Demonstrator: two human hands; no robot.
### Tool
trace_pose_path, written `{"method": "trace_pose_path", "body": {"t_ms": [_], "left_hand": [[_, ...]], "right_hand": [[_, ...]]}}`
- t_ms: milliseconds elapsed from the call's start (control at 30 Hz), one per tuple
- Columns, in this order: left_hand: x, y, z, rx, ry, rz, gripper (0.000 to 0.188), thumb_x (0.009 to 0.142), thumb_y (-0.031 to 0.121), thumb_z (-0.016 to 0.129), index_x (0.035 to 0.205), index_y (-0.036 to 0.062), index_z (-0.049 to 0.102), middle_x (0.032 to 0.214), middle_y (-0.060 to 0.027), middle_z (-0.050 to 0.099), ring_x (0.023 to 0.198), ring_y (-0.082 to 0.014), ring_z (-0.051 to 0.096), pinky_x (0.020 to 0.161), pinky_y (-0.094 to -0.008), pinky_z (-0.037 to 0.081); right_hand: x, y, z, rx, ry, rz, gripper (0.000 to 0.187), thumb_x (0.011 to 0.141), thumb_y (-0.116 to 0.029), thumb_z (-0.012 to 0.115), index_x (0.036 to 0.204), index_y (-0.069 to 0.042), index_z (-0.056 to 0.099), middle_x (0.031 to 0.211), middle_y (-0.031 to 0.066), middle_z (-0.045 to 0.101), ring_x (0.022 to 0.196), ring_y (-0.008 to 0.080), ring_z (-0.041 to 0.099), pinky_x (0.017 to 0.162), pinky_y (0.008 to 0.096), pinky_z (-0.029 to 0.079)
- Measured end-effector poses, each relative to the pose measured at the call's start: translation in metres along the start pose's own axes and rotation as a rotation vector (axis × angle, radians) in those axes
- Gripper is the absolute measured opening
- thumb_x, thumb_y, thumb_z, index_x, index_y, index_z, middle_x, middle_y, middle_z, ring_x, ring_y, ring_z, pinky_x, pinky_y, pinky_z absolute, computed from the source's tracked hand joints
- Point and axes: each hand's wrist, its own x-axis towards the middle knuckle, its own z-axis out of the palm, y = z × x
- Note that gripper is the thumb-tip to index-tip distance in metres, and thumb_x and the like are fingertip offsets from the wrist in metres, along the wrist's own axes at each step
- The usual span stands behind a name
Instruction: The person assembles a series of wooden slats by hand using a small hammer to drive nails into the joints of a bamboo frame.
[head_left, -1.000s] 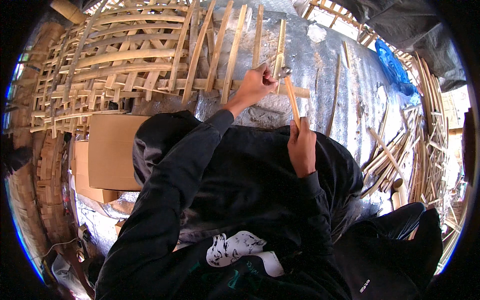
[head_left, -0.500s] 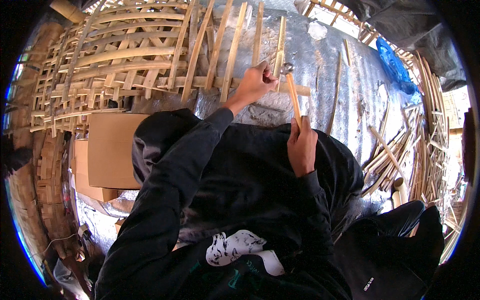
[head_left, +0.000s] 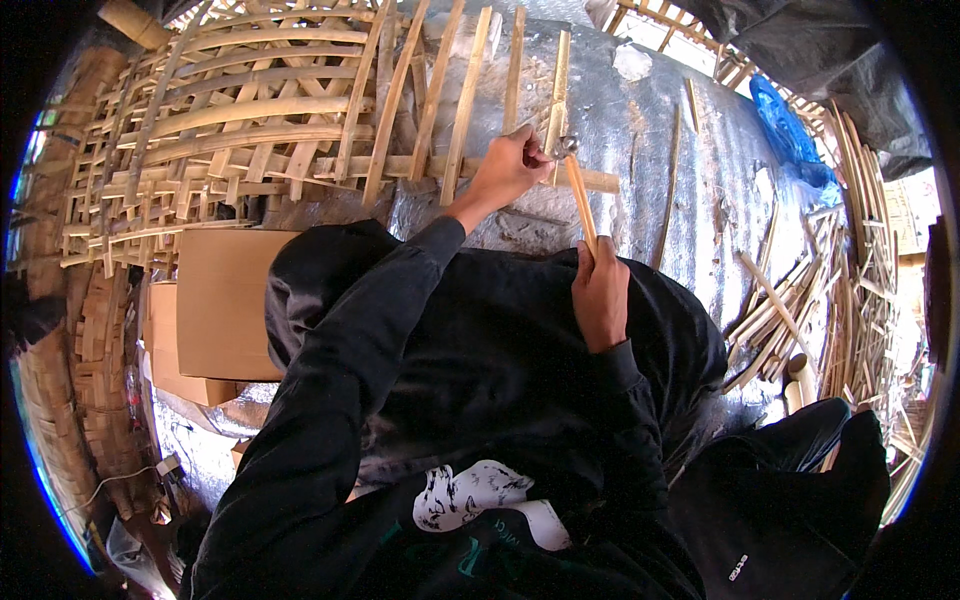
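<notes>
My right hand (head_left: 602, 297) is closed round the light wooden handle of a hammer (head_left: 580, 190). The small metal head of the hammer is just right of the fingertips of my left hand (head_left: 507, 168). Those fingers are pinched together over the bamboo work; whatever sits between them is too small to make out. Just beyond the fingertips stands a narrow bamboo slat (head_left: 558, 85), its near end lying across a horizontal bamboo crosspiece (head_left: 598, 181). Several similar slats lie side by side to the left along this crosspiece.
Woven bamboo lattice (head_left: 250, 110) spreads over the far left. Cardboard boxes (head_left: 225, 300) stand by my left knee. Silvery sheeting (head_left: 650, 130) covers the ground. Bamboo sticks (head_left: 770, 330) are piled at right, near a blue plastic bag (head_left: 785, 120). A dark-clothed person's leg (head_left: 780, 500) appears at lower right.
The hammer's head has shifted slightly left and nearer to me, with my right hand moving a little left too. My left hand stays pinched in nearly the same place.
</notes>
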Motion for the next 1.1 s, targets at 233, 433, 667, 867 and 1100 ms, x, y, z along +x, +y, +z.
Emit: {"method": "trace_pose_path", "body": {"t_ms": [233,433,667,867,1100], "left_hand": [[0.002,0.001,-0.001,0.040,-0.030,0.001,0.029,0.083,0.006,0.081,0.086,0.0009,0.052,0.078,-0.0088,0.070,0.076,-0.0090,0.065,0.069,-0.0300,0.055],[0.002,0.005,-0.001,-0.019,-0.033,-0.041,0.029,0.083,0.006,0.080,0.086,0.0010,0.052,0.079,-0.0099,0.071,0.076,-0.0093,0.066,0.069,-0.0303,0.055],[0.000,0.001,-0.003,0.063,-0.044,-0.037,0.030,0.084,0.005,0.080,0.085,0.0012,0.051,0.082,-0.0109,0.072,0.076,-0.0095,0.066,0.068,-0.0298,0.056],[0.001,0.003,-0.003,0.049,-0.042,-0.015,0.030,0.085,0.005,0.079,0.084,0.0018,0.050,0.079,-0.0100,0.071,0.074,-0.0091,0.065,0.066,-0.0306,0.055],[0.002,0.004,-0.001,-0.015,-0.016,-0.006,0.031,0.081,0.007,0.080,0.081,0.0021,0.050,0.072,-0.0137,0.067,0.075,-0.0175,0.073,0.065,-0.0330,0.055]], "right_hand": [[0.000,0.004,0.002,-0.015,-0.015,0.004,0.022,0.107,-0.016,0.054,0.098,0.003,0.049,0.078,0.0328,0.063,0.076,0.0526,0.064,0.057,0.0566,0.046],[0.001,-0.013,-0.007,-0.016,0.032,0.033,0.023,0.108,-0.017,0.053,0.099,0.004,0.049,0.078,0.0324,0.064,0.075,0.0529,0.064,0.057,0.0566,0.047],[0.000,-0.004,-0.002,-0.044,0.011,-0.019,0.024,0.108,-0.019,0.053,0.101,0.004,0.049,0.077,0.0322,0.064,0.075,0.0517,0.066,0.056,0.0559,0.048],[0.000,0.001,0.003,-0.050,-0.029,0.017,0.024,0.108,-0.020,0.053,0.102,0.003,0.050,0.078,0.0314,0.065,0.075,0.0512,0.066,0.057,0.0563,0.049],[0.002,-0.001,-0.001,-0.032,-0.009,0.036,0.024,0.107,-0.018,0.054,0.099,0.004,0.050,0.079,0.0320,0.065,0.075,0.0520,0.065,0.059,0.0575,0.049]]}}
